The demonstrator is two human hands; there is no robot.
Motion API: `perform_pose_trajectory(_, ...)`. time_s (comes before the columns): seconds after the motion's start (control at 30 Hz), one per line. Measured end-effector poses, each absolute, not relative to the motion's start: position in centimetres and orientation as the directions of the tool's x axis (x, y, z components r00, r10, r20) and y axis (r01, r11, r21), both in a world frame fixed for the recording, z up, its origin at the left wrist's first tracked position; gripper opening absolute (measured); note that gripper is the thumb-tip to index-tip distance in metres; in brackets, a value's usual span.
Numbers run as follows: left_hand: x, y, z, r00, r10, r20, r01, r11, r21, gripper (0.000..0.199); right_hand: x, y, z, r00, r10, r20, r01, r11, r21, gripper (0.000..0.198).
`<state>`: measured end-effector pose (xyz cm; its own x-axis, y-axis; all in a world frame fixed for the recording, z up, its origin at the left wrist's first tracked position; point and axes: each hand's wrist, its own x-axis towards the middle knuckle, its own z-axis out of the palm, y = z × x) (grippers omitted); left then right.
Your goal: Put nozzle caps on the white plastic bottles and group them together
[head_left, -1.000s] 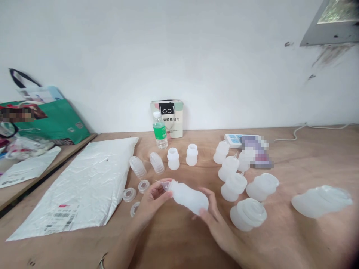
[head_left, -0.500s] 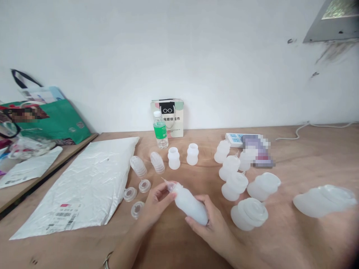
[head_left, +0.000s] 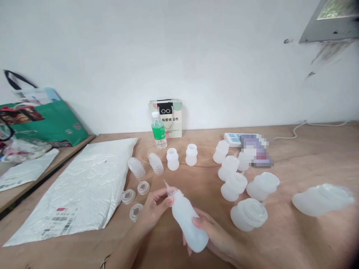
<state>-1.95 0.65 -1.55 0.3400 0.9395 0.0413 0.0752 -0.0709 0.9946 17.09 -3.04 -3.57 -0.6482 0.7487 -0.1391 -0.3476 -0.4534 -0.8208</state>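
Bottle [head_left: 185, 218] at lower centre of frame, tilted, neck to upper left. Your left hand [head_left: 155, 205] pinches its neck end; your right hand [head_left: 211, 228] wraps its body, thumb on top, fingers mostly hidden. Clear nozzle [head_left: 168, 188] partly covered. Forearms [head_left: 127, 241] cut at bottom edge.

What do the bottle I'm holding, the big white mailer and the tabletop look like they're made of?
Bottle: probably plastic or silicone with a matte finish, judging by its milky, translucent body; the look can't settle which. White mailer: likely thin plastic film, slightly glossy, with crinkles catching the light. Tabletop: apparently wood or wood-faced board, low sheen, showing brown, wavy grain.
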Motion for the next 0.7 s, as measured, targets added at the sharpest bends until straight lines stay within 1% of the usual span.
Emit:
perform_pose_trajectory(0.07,-1.7,0.5,-1.4,0.334,0.943,0.020,0.078,-0.049,0.996,0.041,17.1,-3.0,-3.3,-0.664,0.736,-0.135,-0.285,-0.415,-0.864,0.051)
perform_pose_trajectory(0.1,-1.5,0.3,-1.4,0.336,0.942,0.012,0.068,-0.036,0.997,0.042,17.0,-3.0,-3.2,-0.639,0.760,-0.118,-0.252,-0.352,-0.902,0.050)
perform_pose_trajectory(0.17,-1.2,0.0,-1.4,0.361,0.933,0.008,0.039,-0.024,0.999,0.047,17.0,-3.0,-3.3,-0.549,0.835,-0.043,-0.169,-0.161,-0.972,0.043)
perform_pose_trajectory(0.23,-0.9,-0.3,-1.3,0.375,0.927,0.020,0.063,-0.047,0.997,0.055,17.0,-2.8,-3.7,-0.478,0.878,0.039,-0.062,0.010,-0.998,0.036)
perform_pose_trajectory(0.3,-0.7,-0.4,-1.1,0.356,0.933,0.050,0.143,-0.107,0.984,0.052,17.2,-2.8,-4.4,-0.400,0.911,0.104,0.048,0.134,-0.990,0.039)
perform_pose_trajectory(0.37,-0.4,0.1,-0.4,0.301,0.948,0.108,0.200,-0.174,0.964,0.042,17.3,-2.9,-5.1,-0.251,0.939,0.234,0.146,0.276,-0.950,0.050)
perform_pose_trajectory(0.43,0.3,1.1,0.7,0.265,0.946,0.189,0.224,-0.251,0.942,0.040,17.5,-3.3,-5.7,-0.101,0.907,0.409,0.231,0.421,-0.877,0.053)
perform_pose_trajectory(0.47,0.9,1.9,1.3,0.266,0.936,0.229,0.241,-0.295,0.925,0.039,17.5,-3.6,-5.9,-0.077,0.875,0.478,0.258,0.481,-0.838,0.051)
perform_pose_trajectory(0.53,2.5,3.7,2.3,0.315,0.904,0.290,0.292,-0.383,0.876,0.038,17.5,-4.1,-6.1,-0.133,0.827,0.546,0.278,0.560,-0.780,0.043)
perform_pose_trajectory(0.63,5.8,7.1,2.8,0.384,0.862,0.329,0.368,-0.470,0.802,0.037,17.4,-4.4,-5.8,-0.292,0.784,0.548,0.269,0.617,-0.739,0.038)
perform_pose_trajectory(0.7,8.0,9.2,2.5,0.389,0.858,0.335,0.430,-0.490,0.758,0.042,17.4,-4.4,-5.5,-0.343,0.765,0.545,0.254,0.634,-0.730,0.034)
